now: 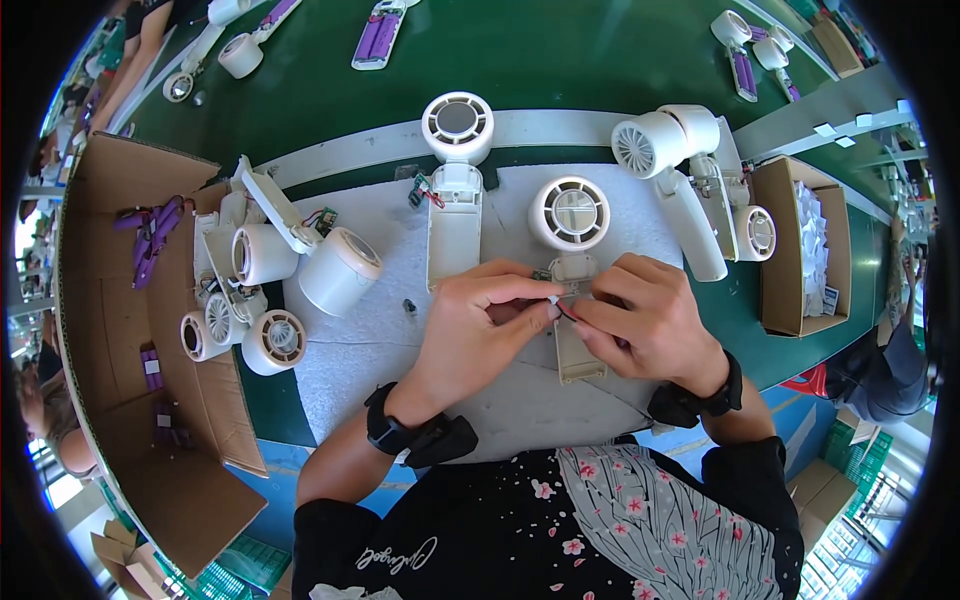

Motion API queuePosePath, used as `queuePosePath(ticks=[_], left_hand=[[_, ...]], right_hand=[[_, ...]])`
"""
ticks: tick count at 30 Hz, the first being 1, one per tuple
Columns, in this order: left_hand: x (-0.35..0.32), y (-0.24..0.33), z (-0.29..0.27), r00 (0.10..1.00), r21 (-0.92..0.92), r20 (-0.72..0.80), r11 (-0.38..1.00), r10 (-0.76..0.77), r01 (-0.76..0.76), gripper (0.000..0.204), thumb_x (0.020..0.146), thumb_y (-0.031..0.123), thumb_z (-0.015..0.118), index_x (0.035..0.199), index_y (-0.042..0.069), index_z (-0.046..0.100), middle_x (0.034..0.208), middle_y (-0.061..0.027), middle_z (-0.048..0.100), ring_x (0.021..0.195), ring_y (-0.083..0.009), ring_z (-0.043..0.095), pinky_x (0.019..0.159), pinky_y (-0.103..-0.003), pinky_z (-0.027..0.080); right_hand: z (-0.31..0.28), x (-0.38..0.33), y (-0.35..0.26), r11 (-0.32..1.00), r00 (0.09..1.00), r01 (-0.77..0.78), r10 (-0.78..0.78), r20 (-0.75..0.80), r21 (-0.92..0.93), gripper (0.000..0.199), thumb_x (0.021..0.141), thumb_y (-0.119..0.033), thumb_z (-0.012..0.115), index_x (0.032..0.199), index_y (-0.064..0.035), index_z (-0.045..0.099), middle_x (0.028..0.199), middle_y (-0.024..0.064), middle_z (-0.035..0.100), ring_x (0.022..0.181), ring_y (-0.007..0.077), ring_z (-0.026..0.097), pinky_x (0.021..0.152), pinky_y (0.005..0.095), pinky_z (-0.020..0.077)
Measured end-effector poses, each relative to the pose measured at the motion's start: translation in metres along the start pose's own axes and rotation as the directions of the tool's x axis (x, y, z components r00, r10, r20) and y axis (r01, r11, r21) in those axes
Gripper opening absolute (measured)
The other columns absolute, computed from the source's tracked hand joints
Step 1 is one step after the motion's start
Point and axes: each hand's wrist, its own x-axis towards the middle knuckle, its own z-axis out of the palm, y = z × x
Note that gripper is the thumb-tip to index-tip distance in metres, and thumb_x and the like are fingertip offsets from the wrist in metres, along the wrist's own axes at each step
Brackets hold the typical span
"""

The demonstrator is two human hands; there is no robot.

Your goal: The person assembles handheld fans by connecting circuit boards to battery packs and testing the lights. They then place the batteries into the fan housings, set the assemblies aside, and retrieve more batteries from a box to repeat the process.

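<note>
My left hand [468, 325] pinches a small white connector [553, 299] between thumb and forefinger. Close against it, my right hand [648, 315] has its fingertips closed on thin dark and red wires [566, 313]. Both hands are over the opened handle [578, 355] of a white handheld fan, whose round slotted head [569, 213] points away from me. A small green circuit board [541, 274] shows beside my left fingertips. Left of it lies a second opened fan [455, 225], with a circuit board [419, 190] hanging from its wires.
Several white fan parts [340, 270] are heaped at the left, beside a cardboard box [120, 300] holding purple battery packs [155, 235]. More fans [670, 140] lie at the right, near a box of white pieces [765, 260]. Beyond a pale rail [550, 127], other fans rest on the green surface.
</note>
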Motion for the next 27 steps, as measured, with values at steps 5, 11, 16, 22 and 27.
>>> queuePosePath(ticks=[5, 11, 16, 22, 27], left_hand=[[0.001, 0.005, -0.004, 0.998, 0.072, 0.039, 0.996, 0.054, -0.057, 0.019, 0.082, -0.006, 0.070, 0.100, -0.003, 0.070, 0.100, -0.0098, 0.062, 0.082, -0.0147, 0.066, 0.071, -0.024, 0.056], [0.002, 0.002, -0.004, 1.000, 0.030, 0.021, 1.000, -0.002, 0.001, 0.017, 0.082, -0.003, 0.071, 0.099, -0.004, 0.070, 0.100, -0.0096, 0.062, 0.080, -0.0145, 0.066, 0.071, -0.023, 0.056], [-0.001, 0.001, -0.002, 1.000, 0.024, 0.000, 1.000, -0.014, 0.014, 0.016, 0.082, -0.003, 0.071, 0.098, -0.004, 0.070, 0.100, -0.0096, 0.063, 0.080, -0.0150, 0.067, 0.071, -0.024, 0.057], [0.003, 0.002, -0.010, 0.994, -0.080, 0.103, 0.996, -0.019, 0.027, 0.026, 0.083, -0.006, 0.069, 0.109, -0.003, 0.066, 0.103, -0.0097, 0.064, 0.086, -0.0160, 0.067, 0.078, -0.025, 0.056], [0.004, 0.006, -0.014, 0.985, -0.142, 0.159, 0.986, -0.062, 0.084, 0.036, 0.084, -0.006, 0.067, 0.119, -0.002, 0.061, 0.102, -0.0090, 0.065, 0.093, -0.0155, 0.066, 0.085, -0.026, 0.054]], right_hand=[[0.004, -0.001, 0.006, 1.000, 0.998, 0.001, 0.000, -0.065, 0.015, 0.011, 0.072, -0.011, 0.070, 0.082, -0.0071, 0.068, 0.073, 0.0047, 0.056, 0.063, 0.0232, 0.055, 0.054, 0.0337, 0.0466], [0.006, -0.001, 0.006, 1.000, 0.993, -0.007, 0.009, -0.121, 0.014, 0.019, 0.068, -0.008, 0.074, 0.086, -0.0084, 0.070, 0.075, 0.0042, 0.056, 0.063, 0.0211, 0.057, 0.054, 0.0313, 0.0474], [0.007, -0.001, 0.003, 0.998, 0.993, -0.060, 0.059, -0.103, -0.003, 0.025, 0.064, -0.008, 0.078, 0.087, -0.0099, 0.071, 0.079, 0.0028, 0.056, 0.062, 0.0179, 0.058, 0.053, 0.0294, 0.0472], [0.010, -0.002, 0.007, 0.999, 0.993, -0.051, 0.050, -0.112, -0.007, 0.027, 0.062, -0.007, 0.078, 0.088, -0.0116, 0.072, 0.082, 0.0012, 0.056, 0.062, 0.0163, 0.058, 0.052, 0.0288, 0.0468], [0.008, 0.000, 0.007, 1.000, 0.995, -0.013, 0.013, -0.103, 0.007, 0.024, 0.064, -0.007, 0.077, 0.087, -0.0122, 0.071, 0.079, 0.0009, 0.053, 0.060, 0.0159, 0.056, 0.051, 0.0290, 0.0459]])
